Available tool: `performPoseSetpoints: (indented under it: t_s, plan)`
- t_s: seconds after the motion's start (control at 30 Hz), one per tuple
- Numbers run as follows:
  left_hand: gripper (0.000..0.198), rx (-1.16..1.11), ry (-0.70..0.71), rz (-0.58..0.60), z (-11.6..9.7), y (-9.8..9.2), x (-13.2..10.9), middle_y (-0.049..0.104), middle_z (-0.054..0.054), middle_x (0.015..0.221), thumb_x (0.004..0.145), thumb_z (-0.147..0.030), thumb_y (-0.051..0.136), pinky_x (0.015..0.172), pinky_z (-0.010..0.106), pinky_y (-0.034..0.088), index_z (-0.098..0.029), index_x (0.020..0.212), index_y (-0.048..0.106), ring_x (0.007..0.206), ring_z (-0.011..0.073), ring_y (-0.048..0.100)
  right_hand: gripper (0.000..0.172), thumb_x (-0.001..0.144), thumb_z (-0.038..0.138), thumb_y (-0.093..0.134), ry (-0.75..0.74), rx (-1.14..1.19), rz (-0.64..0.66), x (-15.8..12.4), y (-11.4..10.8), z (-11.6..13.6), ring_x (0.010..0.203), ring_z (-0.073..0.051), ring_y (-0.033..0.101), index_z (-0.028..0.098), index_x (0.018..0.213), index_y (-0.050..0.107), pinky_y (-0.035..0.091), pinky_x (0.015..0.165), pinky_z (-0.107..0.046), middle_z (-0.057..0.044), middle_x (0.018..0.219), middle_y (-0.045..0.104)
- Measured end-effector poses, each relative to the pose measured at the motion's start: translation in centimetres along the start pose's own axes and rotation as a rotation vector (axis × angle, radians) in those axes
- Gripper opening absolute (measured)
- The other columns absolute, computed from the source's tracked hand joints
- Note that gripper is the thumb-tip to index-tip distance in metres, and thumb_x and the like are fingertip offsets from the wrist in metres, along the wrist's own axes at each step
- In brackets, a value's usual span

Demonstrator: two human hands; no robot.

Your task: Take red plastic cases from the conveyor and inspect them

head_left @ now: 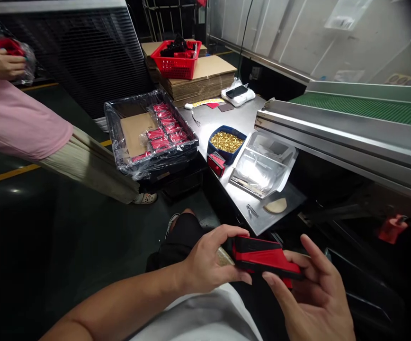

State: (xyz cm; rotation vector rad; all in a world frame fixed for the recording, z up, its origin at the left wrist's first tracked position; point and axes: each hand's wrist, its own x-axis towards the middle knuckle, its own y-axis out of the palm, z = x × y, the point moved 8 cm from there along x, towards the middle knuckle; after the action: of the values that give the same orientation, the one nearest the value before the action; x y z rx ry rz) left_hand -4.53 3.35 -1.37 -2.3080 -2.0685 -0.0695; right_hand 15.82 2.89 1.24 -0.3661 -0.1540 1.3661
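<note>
A red and black block-shaped plastic piece [262,255] is held level above my lap; its exact kind is unclear. My left hand [212,260] grips its left end between thumb and fingers. At the right end, my right hand [314,289] has its thumb on the lower edge and some fingers behind, with one finger raised. A similar red and black piece [216,163] stands at the bench edge, against a blue bin [210,147] of small gold-coloured metal parts [227,141]. Beside it lies a clear plastic box [287,166] holding transparent bags.
A black crate [111,128] with bagged red pieces stands left of the metal bench [236,206]. Behind are stacked cardboard [209,71] and a red basket [177,71]. A green conveyor [361,111] runs at right. Another person [24,118] stands at left, holding something red.
</note>
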Motion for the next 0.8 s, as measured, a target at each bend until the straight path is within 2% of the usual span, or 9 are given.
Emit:
performPoseSetpoints:
  t_s: [0.13,0.43,0.6,0.67,0.73,0.8]
  plan:
    - [0.066,-0.017,0.051,-0.027,-0.6,-0.2,-0.2,0.074,0.006,0.110,0.063,-0.034,0.097,0.090,0.029,0.050,-0.018,0.120,0.068,0.097,0.0206,0.068,0.083,0.067,0.047,0.085,-0.018,-0.052,-0.015,-0.3,-0.2,0.5,0.074,-0.016,0.071,0.035,0.142,0.052,0.060,0.064,-0.022,-0.003,0.103,0.073]
    - [0.067,-0.057,-0.004,0.001,0.0,0.3,-0.2,0.073,0.005,0.097,0.056,-0.035,0.100,0.083,0.029,0.050,-0.017,0.113,0.069,0.084,0.0185,0.065,0.083,0.069,0.049,0.084,0.002,-0.035,0.051,0.2,-0.3,0.1,0.074,-0.022,0.071,0.027,0.143,0.052,0.061,0.060,-0.029,-0.008,0.104,0.074]
    - [0.066,-0.057,0.013,0.021,0.1,0.3,-0.3,0.071,0.006,0.094,0.055,-0.041,0.100,0.079,0.028,0.049,-0.016,0.107,0.068,0.081,0.0179,0.063,0.079,0.070,0.048,0.083,-0.020,-0.056,0.132,0.7,-0.2,-0.5,0.068,-0.021,0.071,0.032,0.141,0.053,0.055,0.046,-0.024,-0.008,0.107,0.074]
    - [0.064,-0.076,-0.008,0.043,0.0,0.4,-0.3,0.070,0.006,0.093,0.059,-0.049,0.096,0.078,0.028,0.048,-0.014,0.104,0.068,0.080,0.0180,0.062,0.080,0.070,0.048,0.083,-0.008,-0.045,0.154,0.6,0.0,-0.7,0.072,-0.021,0.073,0.034,0.142,0.052,0.060,0.052,-0.024,-0.007,0.109,0.073]
    - [0.057,-0.110,-0.052,0.047,-0.2,0.3,-0.2,0.069,0.007,0.094,0.070,-0.055,0.088,0.079,0.028,0.048,-0.013,0.104,0.068,0.082,0.0177,0.061,0.082,0.070,0.052,0.082,0.031,-0.043,0.164,0.3,0.1,-0.9,0.085,-0.023,0.074,0.036,0.144,0.049,0.065,0.067,-0.027,-0.006,0.112,0.072]
    - [0.045,-0.118,-0.119,0.038,-0.4,0.4,0.1,0.069,0.007,0.094,0.081,-0.051,0.079,0.080,0.027,0.048,-0.013,0.103,0.069,0.084,0.0166,0.061,0.082,0.073,0.055,0.079,0.067,-0.053,0.195,-0.1,0.5,-1.2,0.100,-0.025,0.072,0.038,0.146,0.046,0.064,0.082,-0.029,-0.005,0.118,0.070]
